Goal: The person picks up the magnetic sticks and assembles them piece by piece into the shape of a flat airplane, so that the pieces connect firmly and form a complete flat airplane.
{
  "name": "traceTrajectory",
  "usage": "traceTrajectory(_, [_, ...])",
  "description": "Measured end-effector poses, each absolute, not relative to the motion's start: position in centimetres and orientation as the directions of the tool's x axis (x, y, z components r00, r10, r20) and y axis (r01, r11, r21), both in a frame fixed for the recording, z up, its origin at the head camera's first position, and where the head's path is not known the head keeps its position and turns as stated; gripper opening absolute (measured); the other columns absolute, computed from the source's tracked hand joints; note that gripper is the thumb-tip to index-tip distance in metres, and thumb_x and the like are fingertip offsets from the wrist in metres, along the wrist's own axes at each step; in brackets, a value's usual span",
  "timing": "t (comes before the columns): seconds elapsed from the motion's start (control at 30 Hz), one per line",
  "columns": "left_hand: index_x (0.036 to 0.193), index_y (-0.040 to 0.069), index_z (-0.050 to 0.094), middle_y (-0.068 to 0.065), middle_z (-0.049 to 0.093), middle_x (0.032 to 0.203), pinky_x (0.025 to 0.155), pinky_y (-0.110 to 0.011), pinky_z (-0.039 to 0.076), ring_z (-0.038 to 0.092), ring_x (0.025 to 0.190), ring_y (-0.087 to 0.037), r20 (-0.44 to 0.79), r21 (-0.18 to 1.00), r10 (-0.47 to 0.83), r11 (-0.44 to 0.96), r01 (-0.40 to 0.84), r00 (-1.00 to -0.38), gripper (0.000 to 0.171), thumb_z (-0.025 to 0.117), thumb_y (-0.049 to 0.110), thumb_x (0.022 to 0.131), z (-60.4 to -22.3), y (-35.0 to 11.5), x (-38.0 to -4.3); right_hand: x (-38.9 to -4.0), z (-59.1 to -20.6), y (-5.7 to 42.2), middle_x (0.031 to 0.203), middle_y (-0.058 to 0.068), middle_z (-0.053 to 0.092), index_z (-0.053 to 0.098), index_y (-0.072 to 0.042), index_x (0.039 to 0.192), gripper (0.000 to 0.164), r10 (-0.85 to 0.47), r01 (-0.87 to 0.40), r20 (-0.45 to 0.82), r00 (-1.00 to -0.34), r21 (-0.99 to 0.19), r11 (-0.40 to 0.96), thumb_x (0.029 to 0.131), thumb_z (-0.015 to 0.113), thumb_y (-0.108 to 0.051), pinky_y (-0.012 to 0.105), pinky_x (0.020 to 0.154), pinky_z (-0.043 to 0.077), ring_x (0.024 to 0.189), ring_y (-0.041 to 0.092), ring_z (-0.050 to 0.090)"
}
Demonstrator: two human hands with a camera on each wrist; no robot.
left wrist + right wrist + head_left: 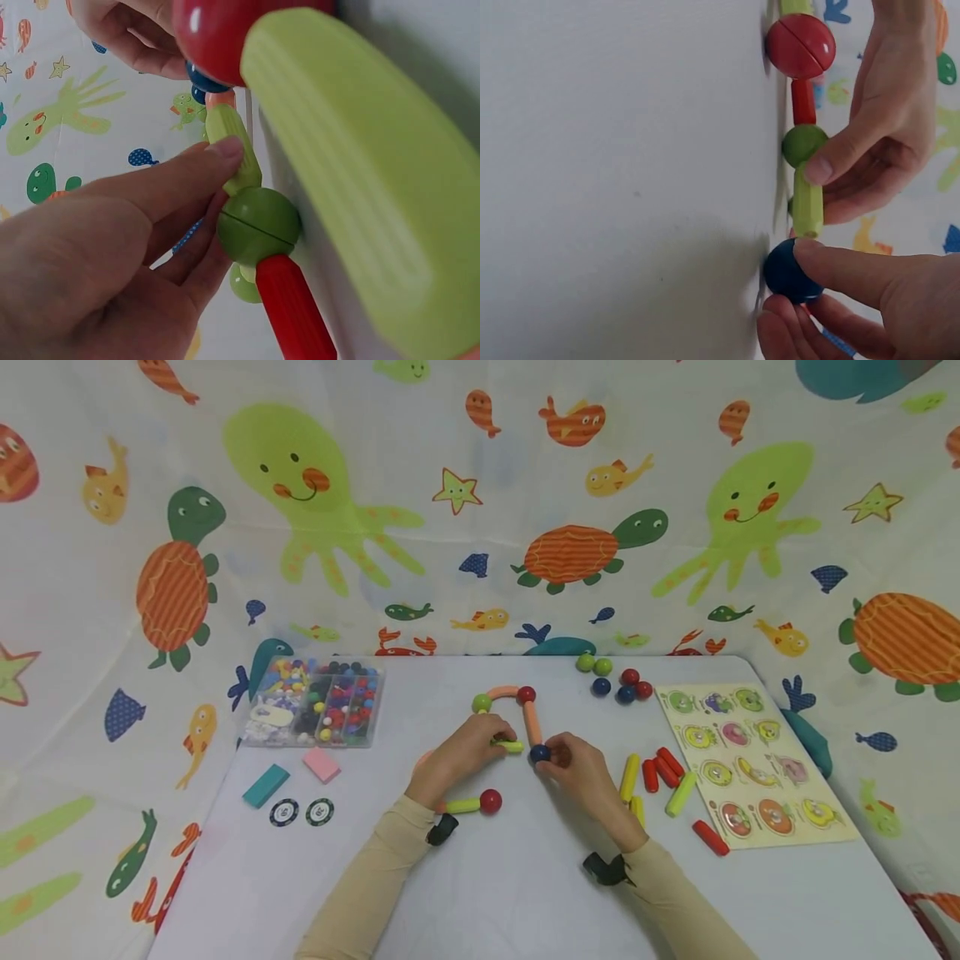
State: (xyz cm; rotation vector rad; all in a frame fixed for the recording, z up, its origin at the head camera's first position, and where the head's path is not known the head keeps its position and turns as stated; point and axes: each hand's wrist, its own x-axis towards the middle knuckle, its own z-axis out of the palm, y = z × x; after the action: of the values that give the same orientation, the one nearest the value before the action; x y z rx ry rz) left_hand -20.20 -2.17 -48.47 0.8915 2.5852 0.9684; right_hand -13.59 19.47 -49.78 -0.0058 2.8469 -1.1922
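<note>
My left hand [467,753] pinches a light green stick [512,747] between thumb and fingers. In the left wrist view that stick joins a green ball [259,229], which has a red stick [295,309] on its other side. My right hand [585,772] holds a dark blue ball [539,755] at the end of an orange stick [532,720]. That orange stick leads to a red ball [526,694], then a curved orange piece [504,692] and another green ball [482,702]. The green stick's free end points at the blue ball [786,271], close above it in the right wrist view.
Near my left wrist lies a green stick [462,806] with a red ball [491,801]. Loose balls [601,687], red sticks [710,837] and a fruit picture board [757,760] lie right. Left are a bead box [365,737], teal block [266,786], pink block [322,765] and two chips [319,812].
</note>
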Motion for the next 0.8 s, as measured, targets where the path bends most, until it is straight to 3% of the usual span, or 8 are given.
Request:
traceTrajectory(0.57, [0.115, 0.004, 0.073, -0.007, 0.073, 0.111, 0.095, -0.034, 0.054, 0.067, 0.102, -0.019, 0.027, 0.672, 0.646, 0.553, 0.492, -0.763, 0.025, 0.073, 0.001, 0.091, -48.7, -2.4, -20.3, -14.6, -50.0, 18.5, 0.1, 0.005, 0.071, 0.066, -0.009, 0.114, 0.033, -0.021, 0.005, -0.028, -0.999, -0.719, 0.695, 0.087, 0.082, -0.018, 0.033, 0.081, 0.056, 0.089, 0.018, 0.063])
traceTrajectory(0.8, [0.121, 0.009, 0.072, -0.005, 0.072, 0.118, 0.099, -0.038, 0.054, 0.065, 0.11, -0.02, 0.051, 0.743, 0.544, 0.54, 0.396, -0.838, 0.027, 0.072, 0.01, 0.094, -48.5, -4.4, -19.1, -14.7, -50.0, 18.6, 0.102, 0.005, 0.07, 0.066, -0.01, 0.116, 0.034, -0.022, 0.019, -0.047, -0.999, -0.721, 0.692, 0.088, 0.081, -0.02, 0.035, 0.084, 0.057, 0.093, 0.019, 0.063])
